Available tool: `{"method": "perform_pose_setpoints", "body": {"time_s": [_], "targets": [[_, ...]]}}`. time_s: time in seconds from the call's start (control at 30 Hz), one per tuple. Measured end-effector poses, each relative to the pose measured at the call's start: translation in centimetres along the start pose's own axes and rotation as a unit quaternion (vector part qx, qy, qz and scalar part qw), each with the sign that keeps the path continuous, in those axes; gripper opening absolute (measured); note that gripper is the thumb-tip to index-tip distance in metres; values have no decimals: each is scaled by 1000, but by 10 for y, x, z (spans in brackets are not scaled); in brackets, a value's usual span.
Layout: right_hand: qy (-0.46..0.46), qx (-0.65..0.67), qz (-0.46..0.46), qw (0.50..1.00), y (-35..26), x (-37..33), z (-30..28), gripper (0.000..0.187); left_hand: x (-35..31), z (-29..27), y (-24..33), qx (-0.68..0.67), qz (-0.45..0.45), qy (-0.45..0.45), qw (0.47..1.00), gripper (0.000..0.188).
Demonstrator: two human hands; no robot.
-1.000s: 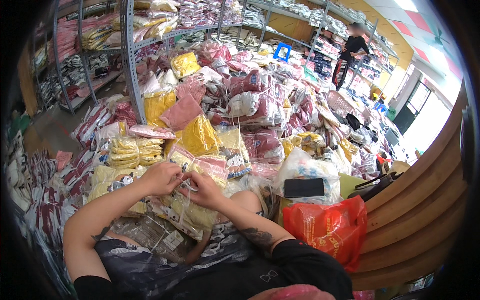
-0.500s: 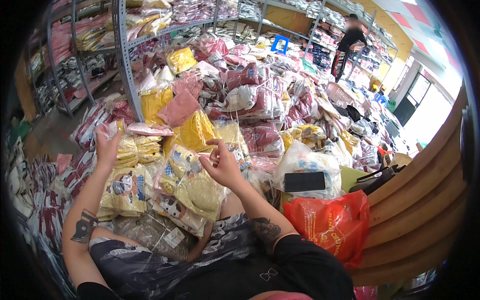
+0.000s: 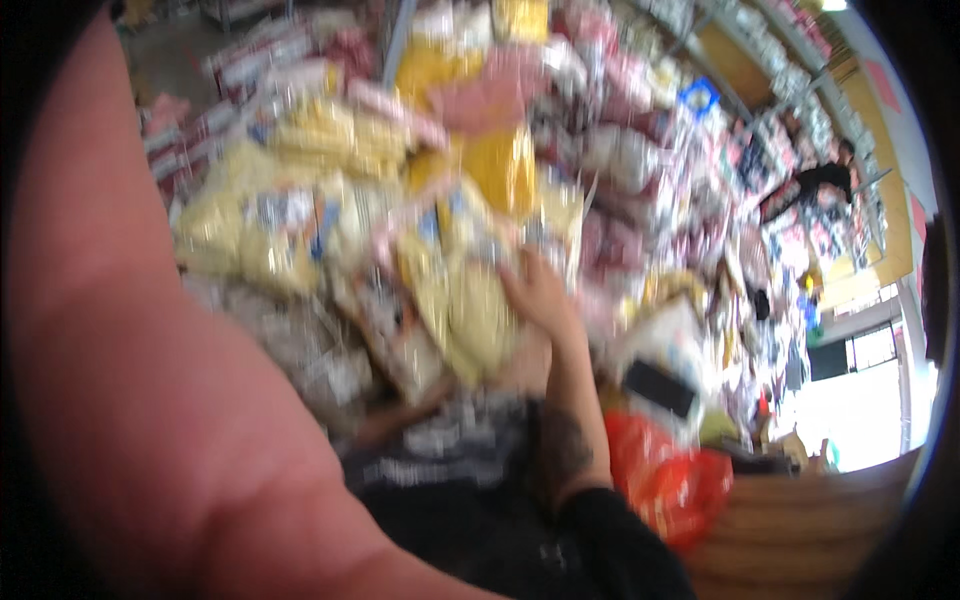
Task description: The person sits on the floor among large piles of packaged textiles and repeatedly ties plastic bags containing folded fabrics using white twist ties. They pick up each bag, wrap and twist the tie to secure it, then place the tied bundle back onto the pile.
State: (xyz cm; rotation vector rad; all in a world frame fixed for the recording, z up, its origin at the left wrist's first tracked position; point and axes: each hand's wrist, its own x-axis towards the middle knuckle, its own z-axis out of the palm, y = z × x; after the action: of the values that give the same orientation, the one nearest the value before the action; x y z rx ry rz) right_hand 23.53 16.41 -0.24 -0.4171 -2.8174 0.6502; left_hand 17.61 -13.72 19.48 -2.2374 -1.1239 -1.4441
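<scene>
Right hand (image 3: 535, 295) gripping yellow garment pack in clear plastic (image 3: 470, 320), lifting off heap; rest of heap unsorted beyond pack. Left forearm (image 3: 130, 350) blocking view; left hand's state: cannot tell.

Floor (image 3: 165, 60); heaped clear-wrapped packets (image 3: 330, 150) on it

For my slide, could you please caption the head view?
Right hand rests on a clear-wrapped pale yellow packet; left forearm fills the blurred foreground.
</scene>
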Motion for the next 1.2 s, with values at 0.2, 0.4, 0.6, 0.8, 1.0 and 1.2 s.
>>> {"method": "perform_pose_setpoints", "body": {"time_s": [0.2, 0.4, 0.6, 0.8, 1.0, 1.2], "targets": [[6, 59, -10, 998, -1, -14, -28, 63, -53, -27, -43, -35, -100, 8, 994, 54], [-94, 10, -34, 995, -27, -6, -46, 72, -78, -43, -7, 25, -137, 48, 989, 48], [-72, 39, 16, 997, -39, -12, -34, 73, -92, -58, -27, 33, -190, 24, 981, 43], [-45, 38, -8, 998, -9, -23, -19, 80, -70, -50, -21, 97, -153, 38, 983, 38], [-59, 59, -57, 995, -18, 3, -43, 96, -6, -60, -29, 274, -193, 99, 937, 33], [-114, 47, -2, 992, -10, -16, -58, 121, -81, 26, -123, 223, -165, -266, 923, 33]]}}
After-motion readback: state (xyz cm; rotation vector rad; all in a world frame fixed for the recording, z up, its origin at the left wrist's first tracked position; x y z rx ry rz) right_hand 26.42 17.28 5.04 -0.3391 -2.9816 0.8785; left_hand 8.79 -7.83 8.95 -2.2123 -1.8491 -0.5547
